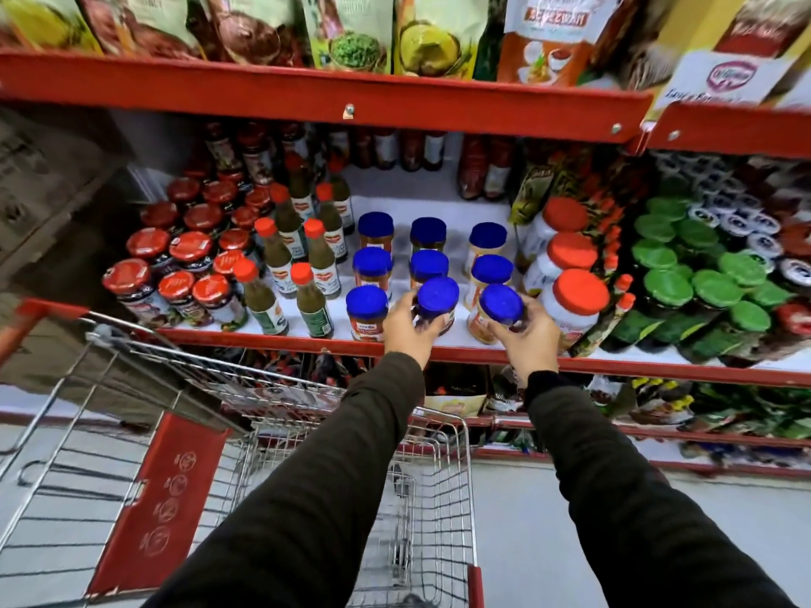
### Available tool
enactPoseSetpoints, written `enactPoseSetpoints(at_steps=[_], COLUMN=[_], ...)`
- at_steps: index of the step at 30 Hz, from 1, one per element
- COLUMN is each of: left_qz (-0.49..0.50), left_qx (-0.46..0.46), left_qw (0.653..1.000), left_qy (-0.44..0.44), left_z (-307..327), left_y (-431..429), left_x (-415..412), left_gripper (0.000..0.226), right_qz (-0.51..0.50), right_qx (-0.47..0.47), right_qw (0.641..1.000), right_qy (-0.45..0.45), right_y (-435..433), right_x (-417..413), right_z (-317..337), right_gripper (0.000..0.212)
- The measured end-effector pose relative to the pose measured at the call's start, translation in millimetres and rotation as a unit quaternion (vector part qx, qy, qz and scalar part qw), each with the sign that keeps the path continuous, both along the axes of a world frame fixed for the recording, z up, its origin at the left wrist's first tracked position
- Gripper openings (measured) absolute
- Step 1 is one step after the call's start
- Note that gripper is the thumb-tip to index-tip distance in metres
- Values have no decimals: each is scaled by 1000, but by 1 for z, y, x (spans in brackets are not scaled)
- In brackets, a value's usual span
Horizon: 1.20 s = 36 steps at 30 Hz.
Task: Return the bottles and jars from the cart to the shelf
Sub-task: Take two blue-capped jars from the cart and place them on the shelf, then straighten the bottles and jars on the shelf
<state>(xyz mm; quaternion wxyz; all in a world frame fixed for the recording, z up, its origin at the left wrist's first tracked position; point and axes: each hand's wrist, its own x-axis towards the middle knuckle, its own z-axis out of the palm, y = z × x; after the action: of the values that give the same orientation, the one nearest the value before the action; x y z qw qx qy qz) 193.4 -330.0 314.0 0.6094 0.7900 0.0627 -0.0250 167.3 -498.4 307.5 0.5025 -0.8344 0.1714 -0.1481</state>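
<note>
**Q:** So what fills the view, biggest things first?

**A:** Mostly a red metal shelf unit (pixel 324 96) with white shelf boards, seen from above. Below it, at lower left, stands a wire shopping cart (pixel 432 471) with a red child-seat flap; its basket reaches right up to the shelf. Two arms in dark sleeves (pixel 307 498) stretch forward over the cart.

**Q:** What stands on the middle shelf?

**A:** From left to right: red-lidded jars (pixel 145 283), slim green sauce bottles (pixel 313 300) with orange caps, blue-lidded jars in three columns (pixel 373 265), large pale jars with orange lids (pixel 570 247), then green-lidded jars (pixel 667 287). Food pouches (pixel 351 32) line the shelf above.

**Q:** And the hands?

**A:** Each grips one blue-lidded jar at the front edge of the shelf. The left hand (pixel 410 331) wraps its fingers around the side of the middle-column front jar (pixel 436 300), which tilts slightly toward the camera. The right hand (pixel 526 340) holds the right-column front jar (pixel 500 307) the same way, thumb on one side, fingers on the other, and this one leans too.

**Q:** Are they resting on the board?

**A:** I cannot tell; the hands hide their bases. A third front jar (pixel 366 311) stands upright just left of the left hand, untouched.
</note>
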Motion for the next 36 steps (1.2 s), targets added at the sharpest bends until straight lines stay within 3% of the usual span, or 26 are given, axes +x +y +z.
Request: enactPoseSetpoints(at_steps=[7, 13, 17, 22, 29, 32, 36], left_qz=[-12, -27, -36, -61, -30, 37, 101], left_qx=[63, 62, 54, 116, 267, 249, 147], left_qw=[998, 998, 998, 984, 936, 943, 965], left_qy=[-4, 6, -14, -117, -226, -219, -192], left_z=[-16, -15, -9, 0, 13, 18, 28], left_y=[-8, -7, 1, 28, 98, 136, 185], left_x=[6, -1, -25, -55, -49, -38, -18], left_gripper=[52, 58, 66, 54, 52, 60, 62], right_qz=[31, 70, 66, 58, 124, 163, 189], right_qx=[-18, -70, -151, -289, -270, -206, -129], right_qw=[999, 995, 986, 955, 954, 964, 973], right_qy=[34, 33, 28, -5, -32, -41, -20], right_y=[4, 7, 17, 47, 116, 150, 193], right_x=[6, 0, -15, -33, -19, -7, 11], right_z=[-5, 0, -4, 1, 21, 34, 47], right_gripper=[56, 65, 72, 69, 62, 64, 67])
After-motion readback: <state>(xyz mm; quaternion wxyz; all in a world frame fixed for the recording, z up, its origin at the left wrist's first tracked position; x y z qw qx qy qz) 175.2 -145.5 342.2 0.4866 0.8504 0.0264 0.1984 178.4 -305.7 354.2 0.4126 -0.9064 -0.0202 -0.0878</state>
